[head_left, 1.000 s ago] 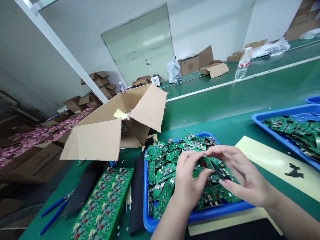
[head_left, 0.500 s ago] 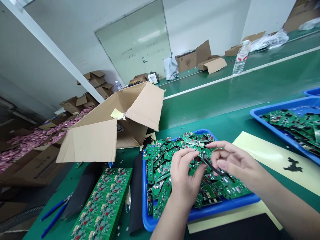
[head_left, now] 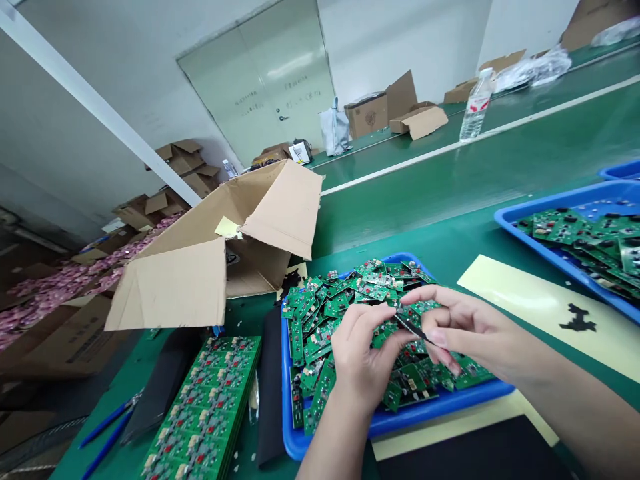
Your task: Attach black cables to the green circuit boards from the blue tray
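Over a blue tray (head_left: 440,411) heaped with small green circuit boards (head_left: 320,343), both my hands meet at one thin piece. My left hand (head_left: 361,357) grips a small circuit board, seen nearly edge-on, between thumb and fingers. A narrow black strip (head_left: 411,326) lies along that board's face. The thumb and fingers of my right hand (head_left: 463,328) pinch the strip's right end, with the index finger reaching toward its upper left end. My fingers cover much of the board.
Stacked uncut board panels (head_left: 207,403), blue-handled pliers (head_left: 111,421) and a black sheet (head_left: 271,390) lie left of the tray. An open carton (head_left: 170,287) stands behind them. Yellow backing paper (head_left: 493,283) with black cutouts (head_left: 579,318) and another blue tray (head_left: 520,217) are at right.
My right fingers have moved closer to my left hand. The black strip, bowed away before, now lies straighter along the board. The view has shifted slightly.
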Available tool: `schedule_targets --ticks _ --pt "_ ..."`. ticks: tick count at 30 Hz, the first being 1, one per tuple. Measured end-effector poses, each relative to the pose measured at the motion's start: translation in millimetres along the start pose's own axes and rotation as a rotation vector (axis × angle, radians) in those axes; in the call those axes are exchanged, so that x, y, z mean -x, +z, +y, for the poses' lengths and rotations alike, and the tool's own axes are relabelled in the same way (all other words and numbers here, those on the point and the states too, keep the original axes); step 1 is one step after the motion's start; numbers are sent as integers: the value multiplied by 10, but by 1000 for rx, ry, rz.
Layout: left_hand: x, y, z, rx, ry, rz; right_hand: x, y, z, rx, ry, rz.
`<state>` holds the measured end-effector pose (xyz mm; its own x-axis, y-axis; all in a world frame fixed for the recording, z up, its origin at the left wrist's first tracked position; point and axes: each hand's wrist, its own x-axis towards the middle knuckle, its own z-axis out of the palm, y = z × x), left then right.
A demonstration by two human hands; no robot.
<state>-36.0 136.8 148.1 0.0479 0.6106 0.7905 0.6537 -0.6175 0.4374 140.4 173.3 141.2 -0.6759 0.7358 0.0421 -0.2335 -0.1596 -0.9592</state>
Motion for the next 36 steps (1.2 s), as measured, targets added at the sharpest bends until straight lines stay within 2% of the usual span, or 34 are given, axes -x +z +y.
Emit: schedule_targets --ticks 6,14,22,30,33,36 --pt "-17 -14 11 44 15 -44 14 -24 29 44 13 50" --pt "-34 -28 17 157 9 -66 59 -7 41 180 -73 57" --pt "24 -2 10 334 -126 -76 46 102 -11 509 -420 189" --pt "20 -15 23 595 -296 -113 48 79 -17 693 -689 219" --pt "2 -23 35 680 -358 -132 42 64 -41 747 -742 214" --pt "-4 -26 52 789 -442 -192 43 66 -38 799 -786 288"
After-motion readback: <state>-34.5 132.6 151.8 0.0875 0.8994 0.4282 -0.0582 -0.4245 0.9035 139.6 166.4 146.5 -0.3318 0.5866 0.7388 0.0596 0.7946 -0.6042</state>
